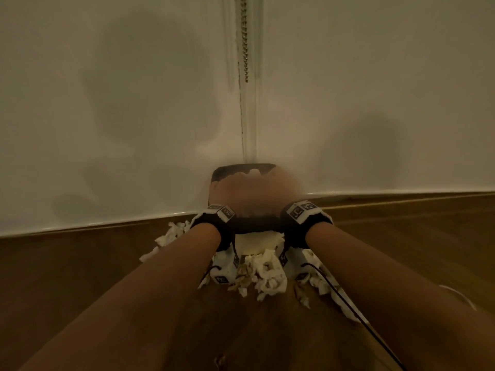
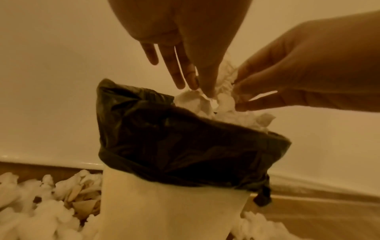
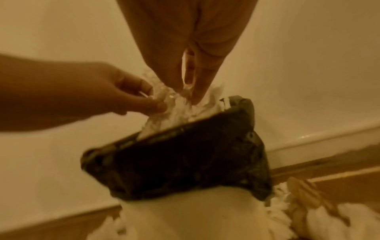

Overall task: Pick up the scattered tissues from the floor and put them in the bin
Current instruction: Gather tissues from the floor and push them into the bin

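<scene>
A white bin [image 1: 257,243] with a black liner [image 2: 185,142] stands on the floor in the corner of two walls. White tissues [image 2: 191,100] are heaped above its rim. My left hand [image 2: 200,91] reaches down from above and pinches the heap with its thumb and fingertips. My right hand [image 2: 238,99] pinches the same wad [image 3: 174,104] from the other side. In the head view both hands [image 1: 230,191] [image 1: 281,188] are blurred together over the bin's mouth. Several crumpled tissues [image 1: 267,274] lie scattered on the floor around the bin's base [image 3: 195,211].
Pale walls meet behind the bin, with a bead chain [image 1: 244,36] hanging in the corner. A white skirting board [image 1: 93,226] runs along the brown wooden floor [image 1: 80,277]. A thin black cable [image 1: 340,295] trails from my right wrist.
</scene>
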Tool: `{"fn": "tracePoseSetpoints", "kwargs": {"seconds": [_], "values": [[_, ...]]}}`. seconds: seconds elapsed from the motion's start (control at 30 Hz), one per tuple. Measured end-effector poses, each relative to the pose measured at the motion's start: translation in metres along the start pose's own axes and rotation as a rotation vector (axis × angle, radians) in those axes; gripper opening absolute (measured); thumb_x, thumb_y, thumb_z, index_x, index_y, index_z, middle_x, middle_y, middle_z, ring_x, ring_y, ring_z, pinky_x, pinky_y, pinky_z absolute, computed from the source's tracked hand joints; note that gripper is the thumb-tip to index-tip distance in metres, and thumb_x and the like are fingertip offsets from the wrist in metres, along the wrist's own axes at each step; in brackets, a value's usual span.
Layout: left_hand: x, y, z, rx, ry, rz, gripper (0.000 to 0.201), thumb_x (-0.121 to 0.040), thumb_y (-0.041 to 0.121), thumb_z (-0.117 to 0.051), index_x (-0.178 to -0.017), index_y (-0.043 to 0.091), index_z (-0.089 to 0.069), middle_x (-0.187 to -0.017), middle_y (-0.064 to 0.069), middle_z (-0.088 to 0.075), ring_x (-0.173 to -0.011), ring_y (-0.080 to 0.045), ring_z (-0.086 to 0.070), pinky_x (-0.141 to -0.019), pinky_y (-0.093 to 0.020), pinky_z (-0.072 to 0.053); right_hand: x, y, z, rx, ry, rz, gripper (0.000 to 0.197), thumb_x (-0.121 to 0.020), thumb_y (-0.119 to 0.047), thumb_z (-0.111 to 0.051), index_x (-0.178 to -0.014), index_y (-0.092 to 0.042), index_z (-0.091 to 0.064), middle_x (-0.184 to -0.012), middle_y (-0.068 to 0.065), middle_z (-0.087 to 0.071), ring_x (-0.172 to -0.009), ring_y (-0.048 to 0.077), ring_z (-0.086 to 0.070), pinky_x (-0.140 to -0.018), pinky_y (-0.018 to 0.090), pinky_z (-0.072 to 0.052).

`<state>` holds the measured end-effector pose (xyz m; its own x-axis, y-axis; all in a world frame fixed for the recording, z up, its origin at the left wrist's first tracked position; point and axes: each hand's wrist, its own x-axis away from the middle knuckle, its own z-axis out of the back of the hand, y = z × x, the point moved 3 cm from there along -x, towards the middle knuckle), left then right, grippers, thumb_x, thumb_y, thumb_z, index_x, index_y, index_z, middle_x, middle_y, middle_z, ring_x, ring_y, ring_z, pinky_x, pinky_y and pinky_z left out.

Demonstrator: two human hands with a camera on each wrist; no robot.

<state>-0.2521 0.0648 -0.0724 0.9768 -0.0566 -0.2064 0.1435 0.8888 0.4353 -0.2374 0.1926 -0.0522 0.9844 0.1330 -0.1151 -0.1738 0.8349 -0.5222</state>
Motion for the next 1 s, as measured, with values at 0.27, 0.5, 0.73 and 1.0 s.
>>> {"fn": "tracePoseSetpoints", "kwargs": {"seconds": [0.27, 0.5, 0.73, 1.0], "values": [[0.019, -0.009, -0.014, -0.439, -0.401, 0.011, 0.019, -0.091, 0.029, -0.043, -0.1, 0.027, -0.059, -0.107, 0.001, -0.053, -0.116, -0.023, -0.044, -0.105, -0.054, -0.02, 0.023, -0.006, -0.027, 0.382, -0.512, 0.043, 0.041, -0.1, -0.029, -0.031, -0.127, -0.006, -0.052, -0.13, 0.016, -0.052, -0.116, 0.032, -0.051, -0.099, 0.038, -0.042], [0.043, -0.005, 0.03, -0.059, -0.005, 0.009, 0.027, -0.092, 0.027, -0.039, -0.108, 0.031, -0.06, -0.112, 0.006, -0.055, -0.099, -0.015, -0.055, -0.095, -0.04, -0.025, 0.025, -0.02, 0.006, 0.43, 0.0, 0.045, 0.036, -0.096, -0.03, -0.036, -0.111, -0.01, -0.063, -0.118, 0.009, -0.056, -0.108, 0.028, -0.053, -0.093, 0.039, -0.039], [0.104, -0.009, 0.032, 0.164, 0.182, -0.082, 0.018, -0.087, 0.013, -0.05, -0.099, 0.016, -0.064, -0.101, -0.004, -0.056, -0.092, -0.021, -0.055, -0.083, -0.037, -0.046, 0.078, -0.028, -0.016, 0.081, 0.33, 0.038, 0.024, -0.092, -0.023, -0.046, -0.09, -0.008, -0.064, -0.095, 0.01, -0.061, -0.093, 0.025, -0.054, -0.08, 0.036, -0.043], [0.189, -0.043, -0.028, 0.145, -0.141, 0.07, 0.02, -0.091, 0.023, -0.047, -0.106, 0.016, -0.059, -0.108, -0.005, -0.055, -0.095, -0.023, -0.055, -0.078, -0.034, -0.047, 0.145, -0.001, -0.078, -0.006, 0.195, 0.01, 0.022, -0.091, -0.021, -0.049, -0.081, -0.005, -0.061, -0.075, 0.012, -0.061, -0.072, 0.026, -0.055, -0.061, 0.031, -0.037]]}}
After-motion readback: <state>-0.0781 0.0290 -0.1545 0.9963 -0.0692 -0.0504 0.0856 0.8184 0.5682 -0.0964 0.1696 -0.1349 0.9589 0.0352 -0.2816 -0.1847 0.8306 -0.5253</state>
